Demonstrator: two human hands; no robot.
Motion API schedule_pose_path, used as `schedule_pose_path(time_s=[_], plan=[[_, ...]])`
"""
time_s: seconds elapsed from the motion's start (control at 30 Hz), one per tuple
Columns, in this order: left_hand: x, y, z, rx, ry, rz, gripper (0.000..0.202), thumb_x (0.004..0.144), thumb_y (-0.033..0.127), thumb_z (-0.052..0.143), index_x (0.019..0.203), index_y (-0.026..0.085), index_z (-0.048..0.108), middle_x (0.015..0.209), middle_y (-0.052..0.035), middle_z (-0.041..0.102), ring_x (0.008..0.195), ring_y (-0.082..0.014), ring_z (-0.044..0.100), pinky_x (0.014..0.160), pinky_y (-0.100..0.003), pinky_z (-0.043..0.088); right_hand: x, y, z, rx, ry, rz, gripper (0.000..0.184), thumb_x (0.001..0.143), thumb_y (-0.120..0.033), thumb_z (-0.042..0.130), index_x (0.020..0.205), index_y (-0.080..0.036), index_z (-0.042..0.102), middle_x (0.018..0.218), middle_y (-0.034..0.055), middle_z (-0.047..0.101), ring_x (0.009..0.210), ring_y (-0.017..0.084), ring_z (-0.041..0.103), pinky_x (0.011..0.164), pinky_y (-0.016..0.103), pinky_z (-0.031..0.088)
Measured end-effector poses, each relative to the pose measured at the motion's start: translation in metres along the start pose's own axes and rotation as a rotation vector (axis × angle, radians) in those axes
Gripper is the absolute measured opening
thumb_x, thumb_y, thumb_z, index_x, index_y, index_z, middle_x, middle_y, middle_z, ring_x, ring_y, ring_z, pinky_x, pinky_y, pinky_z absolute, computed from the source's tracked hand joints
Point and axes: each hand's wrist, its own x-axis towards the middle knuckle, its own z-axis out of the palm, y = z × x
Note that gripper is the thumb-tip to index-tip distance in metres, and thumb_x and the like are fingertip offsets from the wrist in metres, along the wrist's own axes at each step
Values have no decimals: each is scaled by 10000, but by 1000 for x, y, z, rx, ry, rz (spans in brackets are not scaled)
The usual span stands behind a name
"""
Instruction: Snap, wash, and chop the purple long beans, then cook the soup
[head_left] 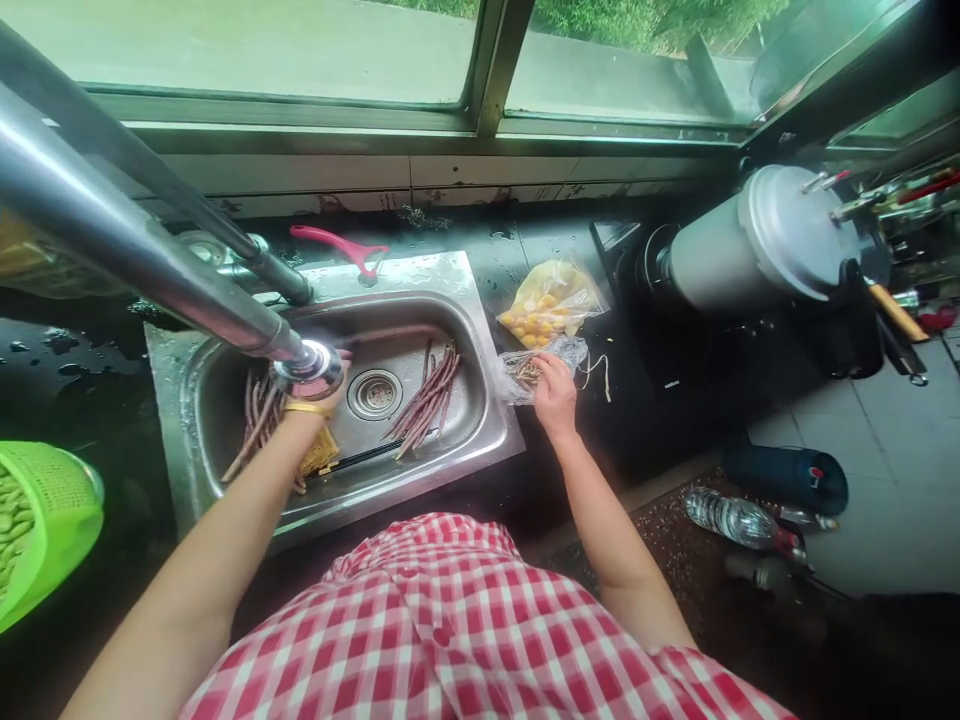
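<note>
The right hand (556, 395) holds the clear bag (517, 386) in a narrow grip on the counter (630, 425), presumably steadying it; the left hand's (334, 394) grip, behind the faucet (306, 362), cannot be determined.

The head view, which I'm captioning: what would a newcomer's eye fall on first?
Probably the steel sink, left of centre, with two bunches of long purple pods inside. Over it, the tap partly hides the left hand, while the right hand touches a clear plastic bag beside the sink. A green basket shows at far left.
</note>
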Motion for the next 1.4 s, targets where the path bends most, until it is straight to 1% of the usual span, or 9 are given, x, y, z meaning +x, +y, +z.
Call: schedule_pose_path(time_s=[0.17,0.3,0.47,0.67,0.8,0.97,1.1,1.27,1.4], plan=[[11,22,115,163,-286,-55,146,709,246,556,796,174,649,835,-85,642,838,-229,558,812,-330,394,2,-15,-1,38,-13,133,361,871,-173,297,1057,-154,606,1000,117,620,878,182,603,855,368,464],[10,25,142,213,-317,-141,187,742,278,515,775,131,626,793,-117,632,763,-235,563,707,-325,399,1,-45,-2,91,32,130,295,886,-239,363,1011,-156,617,952,116,632,932,199,576,866,363,439],[-21,37,99,112,-279,-66,218,802,341,471,885,165,568,797,-48,623,729,-165,552,690,-270,396,-8,-84,12,368,-180,261,257,870,-287,423,896,-156,642,837,76,618,816,164,568,766,297,435],[-76,64,29,0,-216,518,211,858,317,453,944,191,599,894,-46,634,854,-157,548,799,-285,391,-7,-107,22,835,-715,748,502,817,-559,403,638,-132,596,503,-11,472,422,62,370,424,202,275],[-93,75,4,164,-133,705,186,860,279,464,920,204,623,875,-45,648,869,-177,550,803,-326,362,-7,-125,3,971,-964,806,494,732,-601,511,629,-124,591,485,-32,447,394,41,309,390,190,184],[-107,98,0,191,-163,779,242,869,307,451,1028,226,615,956,-52,643,896,-169,553,809,-326,354,-19,-144,-15,912,-940,645,430,734,-554,548,677,-132,609,504,-49,422,437,49,299,420,198,191],[-116,113,6,235,-190,866,233,879,311,440,904,214,650,863,-43,652,808,-154,544,757,-325,333,-30,-150,-17,741,-860,486,405,768,-520,524,678,-135,610,542,-37,444,486,62,326,455,207,219],[-122,109,5,257,-139,922,215,877,304,455,948,196,627,904,-52,644,879,-173,518,788,-342,330,-40,-150,-23,715,-819,417,358,783,-464,520,636,-145,589,533,-38,433,498,71,334,482,213,244],[-126,107,0,224,-211,975,236,892,283,416,977,182,612,894,-68,628,861,-167,501,768,-315,371,-39,-155,-30,716,-880,442,297,776,-414,529,696,-146,629,563,-30,480,507,76,362,485,211,263]])
